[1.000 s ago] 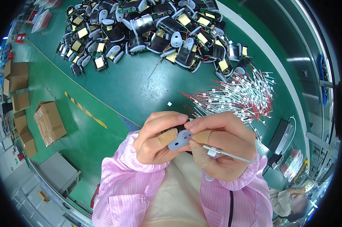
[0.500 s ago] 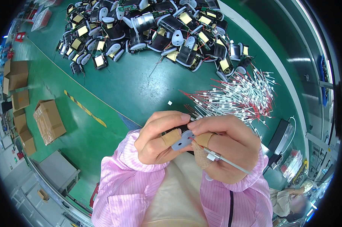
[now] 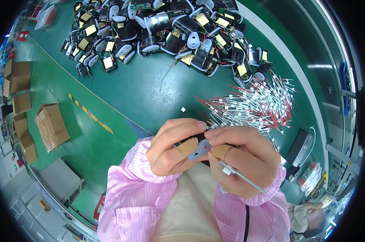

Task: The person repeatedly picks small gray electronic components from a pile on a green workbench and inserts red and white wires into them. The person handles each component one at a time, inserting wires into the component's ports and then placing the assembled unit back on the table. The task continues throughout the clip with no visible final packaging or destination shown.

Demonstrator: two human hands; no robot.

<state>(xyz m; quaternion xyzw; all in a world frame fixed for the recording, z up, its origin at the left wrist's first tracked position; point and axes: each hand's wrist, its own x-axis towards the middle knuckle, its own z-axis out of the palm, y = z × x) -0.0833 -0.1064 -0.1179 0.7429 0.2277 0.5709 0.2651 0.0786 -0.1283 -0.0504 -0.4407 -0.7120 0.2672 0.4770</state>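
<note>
A black module with a light-grey oval end cap point(image 3: 197, 153) is held in front of my body, the cap tilted up toward me. My left hand point(image 3: 168, 151) is closed round its left side, with a tan finger cover on one finger. My right hand point(image 3: 247, 161) pinches a thin lead point(image 3: 247, 180) at the cap, and its fingertips also press the module's upper edge. The lead's red wire end meets a hole in the cap; its white connector and grey-white sleeve lie across my right hand. Most of the module is hidden by my fingers.
A heap of similar black modules point(image 3: 200, 58) covers the far part of the green table point(image 3: 150, 90). A pile of white and red leads point(image 3: 255, 105) lies beyond my right hand. One small white piece point(image 3: 183, 109) sits alone. Cardboard boxes point(image 3: 52, 127) stand on the floor at left.
Both hands and the module have shifted slightly to the right, and the end cap has turned a little. The red wire end stays at the cap's hole, and both grips hold.
</note>
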